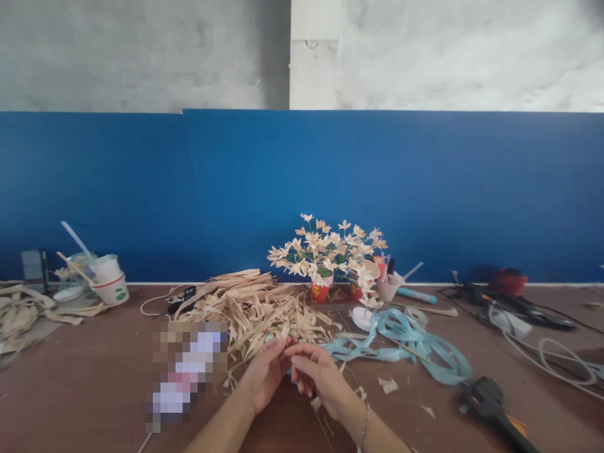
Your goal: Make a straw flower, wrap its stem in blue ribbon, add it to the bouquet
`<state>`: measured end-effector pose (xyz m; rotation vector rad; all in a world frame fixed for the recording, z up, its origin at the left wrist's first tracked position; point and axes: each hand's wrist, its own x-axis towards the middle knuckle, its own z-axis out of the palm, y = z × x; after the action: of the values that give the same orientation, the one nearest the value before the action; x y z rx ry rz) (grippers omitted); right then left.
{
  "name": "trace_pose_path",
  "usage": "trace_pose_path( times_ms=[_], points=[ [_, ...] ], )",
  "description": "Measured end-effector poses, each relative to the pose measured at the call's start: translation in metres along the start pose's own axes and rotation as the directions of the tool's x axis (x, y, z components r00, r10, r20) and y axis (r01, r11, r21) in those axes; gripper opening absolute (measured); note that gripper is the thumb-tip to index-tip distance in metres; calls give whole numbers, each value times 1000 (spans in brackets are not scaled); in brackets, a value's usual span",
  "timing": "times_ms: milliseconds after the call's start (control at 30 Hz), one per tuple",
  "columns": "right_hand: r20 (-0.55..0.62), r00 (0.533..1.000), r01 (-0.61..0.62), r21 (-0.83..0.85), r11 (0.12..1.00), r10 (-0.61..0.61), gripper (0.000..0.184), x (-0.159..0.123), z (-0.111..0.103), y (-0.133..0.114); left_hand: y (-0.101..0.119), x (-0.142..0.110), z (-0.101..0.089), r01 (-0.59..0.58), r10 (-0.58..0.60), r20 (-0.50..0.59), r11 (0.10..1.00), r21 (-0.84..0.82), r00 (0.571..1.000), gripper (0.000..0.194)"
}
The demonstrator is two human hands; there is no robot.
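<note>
Close together over the front of the table, my left hand and my right hand meet at the fingertips. Both have thumb and fingers pinched. What lies between them is too small and hidden to name; a pale tip shows near the left fingers. Right behind the hands spreads a heap of dry, straw-coloured husk strips. Light blue ribbon lies in loose loops to the right of them. Cream artificial flowers stand beyond, in small red pots.
A pixelated, blurred object lies left of my hands. White cups with sticks stand at the far left. At the right are a black tool, cables and a light blue tube. A blue panel bounds the table's back.
</note>
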<state>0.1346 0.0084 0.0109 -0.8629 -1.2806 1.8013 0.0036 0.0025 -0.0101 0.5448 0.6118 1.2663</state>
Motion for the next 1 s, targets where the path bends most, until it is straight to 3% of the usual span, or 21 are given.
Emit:
trace_pose_path(
  times_ms=[200, 433, 667, 867, 1000],
  points=[
    [-5, 1000, 9, 24, 1000, -9, 34, 0, 0, 1, -3, 2, 0, -10, 10, 6, 1000, 23, 1000, 21],
    [-27, 999, 29, 95, 995, -27, 33, 2, 1, 3, -6, 3, 3, -54, 58, -63, 996, 68, 996, 23],
    [-41, 999, 38, 115, 993, -34, 31, 4, -2, 5, -8, 1, 8, -85, 89, -21, 987, 139, 996, 23],
    [-81, 993, 91, 82, 992, -84, 33, 8, -2, 5, -1, -2, 22, -103, 103, 4, 985, 138, 995, 25],
    [-68, 989, 131, 24, 991, -129, 34, 9, -3, 3, 5, -6, 33, -126, 144, -76, 971, 204, 987, 26]
  ],
)
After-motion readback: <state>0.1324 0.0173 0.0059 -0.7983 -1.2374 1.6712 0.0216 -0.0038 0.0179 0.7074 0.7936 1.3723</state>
